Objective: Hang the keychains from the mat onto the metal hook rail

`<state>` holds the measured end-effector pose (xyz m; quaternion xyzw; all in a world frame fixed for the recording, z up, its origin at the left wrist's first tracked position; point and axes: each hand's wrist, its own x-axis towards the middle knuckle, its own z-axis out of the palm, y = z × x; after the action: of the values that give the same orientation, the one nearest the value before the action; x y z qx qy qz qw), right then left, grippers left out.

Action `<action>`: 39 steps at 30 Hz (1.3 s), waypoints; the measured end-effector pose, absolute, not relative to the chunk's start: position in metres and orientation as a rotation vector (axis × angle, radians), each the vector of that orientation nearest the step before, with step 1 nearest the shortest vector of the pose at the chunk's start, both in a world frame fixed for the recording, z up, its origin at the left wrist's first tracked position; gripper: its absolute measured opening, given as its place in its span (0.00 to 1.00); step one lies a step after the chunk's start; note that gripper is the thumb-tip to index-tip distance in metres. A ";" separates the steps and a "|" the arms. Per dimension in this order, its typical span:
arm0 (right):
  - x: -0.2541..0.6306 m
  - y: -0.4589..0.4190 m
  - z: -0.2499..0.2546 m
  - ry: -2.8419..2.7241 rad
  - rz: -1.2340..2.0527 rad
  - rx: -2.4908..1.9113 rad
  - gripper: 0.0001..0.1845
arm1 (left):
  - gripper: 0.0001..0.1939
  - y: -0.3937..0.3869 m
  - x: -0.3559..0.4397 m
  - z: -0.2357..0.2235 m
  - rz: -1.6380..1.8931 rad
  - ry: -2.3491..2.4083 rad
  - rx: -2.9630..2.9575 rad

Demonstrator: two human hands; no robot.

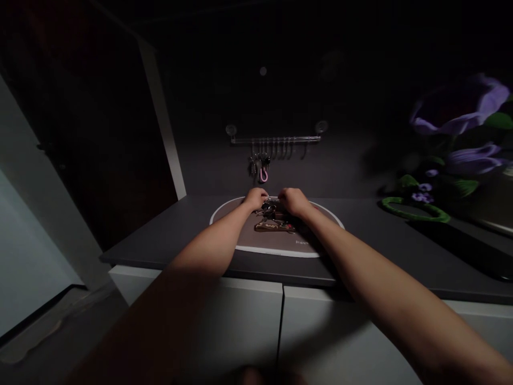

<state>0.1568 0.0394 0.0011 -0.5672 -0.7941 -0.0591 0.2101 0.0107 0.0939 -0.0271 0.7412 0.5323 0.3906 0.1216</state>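
Note:
A bunch of keys (267,207) is at the middle of an oval brown mat (250,239) with a white rim. My left hand (255,198) is closed, thumb and fingers pinching the bunch from its left side near a thin metal ring. From the other side, my right hand (294,200) has its fingers curled in at the same keys; its fingertips are partly hidden. Just nearer to me on the mat lies a brown strap (272,227) with the lettering "Love" and a small red detail. Dim light blurs the single keys.
A clear hook rail (276,140) is fixed to the dark wall; several hanging keys (259,163) and a pink loop (263,175) are on its left hooks. Purple flowers (460,115) and a green ring-shaped item (414,209) stand right on the dark counter (372,240). White cabinet doors (248,321) are below.

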 end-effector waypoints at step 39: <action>0.149 0.048 0.001 -1.655 0.559 -0.920 0.10 | 0.03 0.043 0.011 0.026 1.299 1.053 1.449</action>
<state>0.1491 0.0476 0.0007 -0.3889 -0.6995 0.2362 0.5511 0.0107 0.0434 0.0257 0.5854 0.4256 0.5249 0.4479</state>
